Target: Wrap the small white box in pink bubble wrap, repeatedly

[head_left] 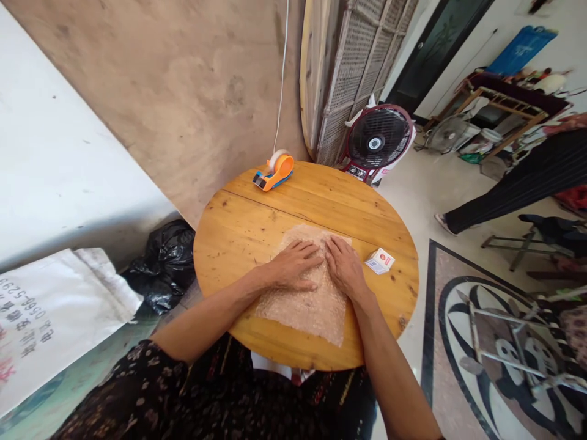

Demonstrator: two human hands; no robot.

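1. Bubble wrap [305, 311] lies on the round table [380, 214], toward its near edge.
2. I rest my left hand [296, 264] on it, palm down, fingers loosely spread.
3. My right hand [343, 267] lies outstretched on its right side.

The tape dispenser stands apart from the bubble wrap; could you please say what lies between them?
In the head view, bare tabletop lies between the tape dispenser and the bubble wrap, with a dark seam.

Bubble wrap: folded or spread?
Spread: the bubble wrap lies flat on the round wooden table, its outline visible beyond the left hand and right hand, both resting on it. Cannot tell if it's doubled.
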